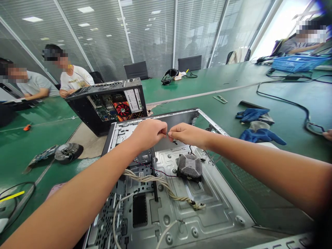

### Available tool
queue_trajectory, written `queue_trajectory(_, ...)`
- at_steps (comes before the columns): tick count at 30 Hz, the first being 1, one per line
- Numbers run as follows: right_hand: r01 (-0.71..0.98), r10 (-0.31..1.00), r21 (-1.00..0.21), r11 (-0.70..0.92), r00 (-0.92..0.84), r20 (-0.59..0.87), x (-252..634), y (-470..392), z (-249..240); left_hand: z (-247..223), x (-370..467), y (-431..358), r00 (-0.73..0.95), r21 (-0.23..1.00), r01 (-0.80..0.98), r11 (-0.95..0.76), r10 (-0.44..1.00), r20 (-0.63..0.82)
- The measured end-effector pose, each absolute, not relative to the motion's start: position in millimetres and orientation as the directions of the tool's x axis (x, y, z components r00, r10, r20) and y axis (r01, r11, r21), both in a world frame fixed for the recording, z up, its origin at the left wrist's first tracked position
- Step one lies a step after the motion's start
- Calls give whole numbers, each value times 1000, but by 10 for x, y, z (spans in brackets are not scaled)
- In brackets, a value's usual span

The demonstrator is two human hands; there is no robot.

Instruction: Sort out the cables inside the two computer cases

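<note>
Over the far part of an opened metal computer case (220, 204), my left hand (151, 133) and my right hand (185, 134) meet fingertip to fingertip. Both are pinched closed around a small dark piece between them, too small to name. Inside the case, below my right hand, lies a heatsink (190, 165) with a thin cable leading away to the left. A bundle of twisted beige cables (166, 186) runs across the case floor. Nearer to me, a single pale cable (116, 214) curves up from the left.
Behind on the left stands another open computer tower (103, 103) with a red fan. A round metal part (67, 152) and a circuit board (43, 155) lie left. Blue-grey gloves (255, 117), a black cable (287, 98) and a blue basket (298, 63) are right. Several people sit around the table.
</note>
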State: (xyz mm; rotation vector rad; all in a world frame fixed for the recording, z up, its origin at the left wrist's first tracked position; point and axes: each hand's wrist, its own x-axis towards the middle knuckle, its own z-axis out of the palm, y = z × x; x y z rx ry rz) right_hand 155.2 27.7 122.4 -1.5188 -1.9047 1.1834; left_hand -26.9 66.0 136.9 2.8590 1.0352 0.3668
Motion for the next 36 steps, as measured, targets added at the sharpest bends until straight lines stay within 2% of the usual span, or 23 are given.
queue_trajectory(5, 650, 940, -742, 163, -331, -83, 1554, 320, 1201, 1377, -243, 639, 718, 65, 679, -732, 679, 152)
queue_trajectory(9, 729, 924, -600, 329, -380, 45, 1553, 330, 1178, 1357, -233, 628, 731, 66, 666, -743, 668, 142)
queue_trajectory(12, 765, 906, -499, 407, -408, 113, 1549, 311, 1160, 1350, -236, 626, 744, 67, 653, -755, 655, 133)
queue_trajectory(14, 771, 901, -477, 423, -416, 127, 1545, 301, 1153, 1345, -241, 633, 760, 55, 634, -771, 635, 140)
queue_trajectory(16, 759, 910, -521, 390, -404, 92, 1541, 299, 1154, 1339, -247, 647, 777, 38, 612, -790, 609, 159)
queue_trajectory(20, 675, 920, -691, 258, -390, -37, 1542, 315, 1167, 1329, -260, 676, 811, 28, 562, -827, 557, 179)
queue_trajectory(23, 629, 920, -752, 198, -384, -79, 1545, 319, 1172, 1329, -271, 686, 827, 31, 535, -844, 531, 186)
queue_trajectory(31, 562, 928, -822, 98, -350, -129, 1525, 310, 1152, 1382, -248, 634, 809, -121, 586, -801, 571, 136)
queue_trajectory(36, 627, 942, -757, 184, -334, -47, 1507, 324, 1162, 1390, -225, 625, 775, -104, 631, -768, 625, 89)
